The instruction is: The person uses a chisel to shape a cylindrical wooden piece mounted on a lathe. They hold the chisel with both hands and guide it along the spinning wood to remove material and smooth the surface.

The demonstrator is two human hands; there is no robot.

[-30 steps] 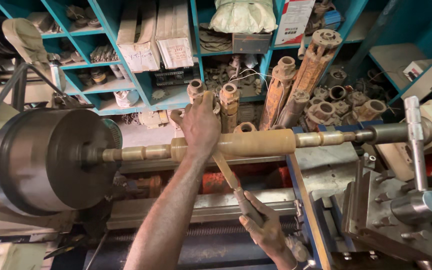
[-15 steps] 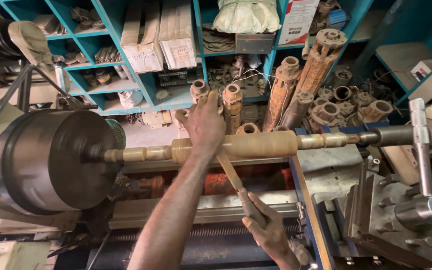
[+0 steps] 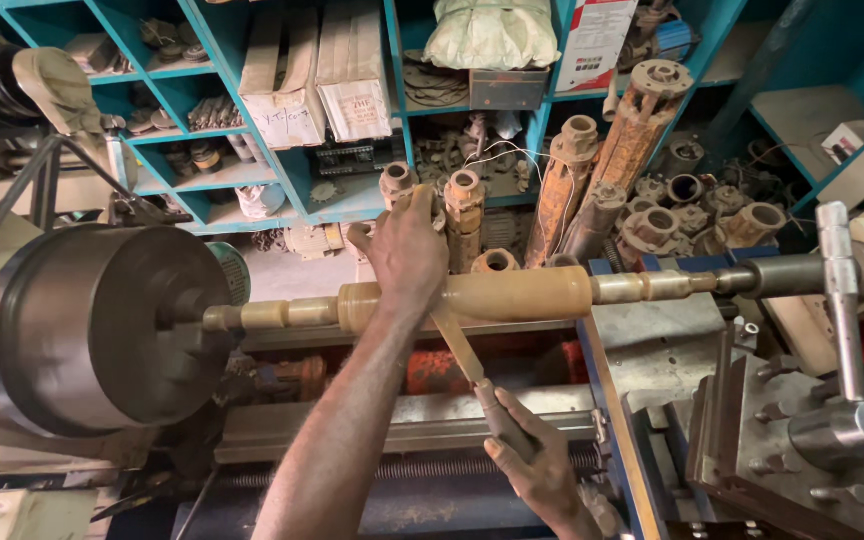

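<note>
Two hands work at a lathe. Nearest the camera, the right hand (image 3: 542, 470) has its fingers clenched around the dark handle of a flat file (image 3: 467, 365), which slants up and left until its tip meets the underside of the wooden shaft (image 3: 512, 295). Above it, the left hand (image 3: 407, 250) reaches across with its forearm in front of the lathe bed (image 3: 352, 420); its fingers drape over the top of the shaft and press on the file's far end, hiding the contact point. The shaft lies level between the big steel chuck (image 3: 102, 325) at the left and the tailstock spindle (image 3: 802, 272) at the right. A grey tool post (image 3: 802, 440) with an upright lever (image 3: 837, 290) stands at lower right, close to the shaft's right end. Behind the shaft, rusty pipe sections (image 3: 592, 190) lean against blue shelves (image 3: 202, 180), which carry cardboard boxes (image 3: 317, 65) and a pale sack (image 3: 492, 30).
</note>
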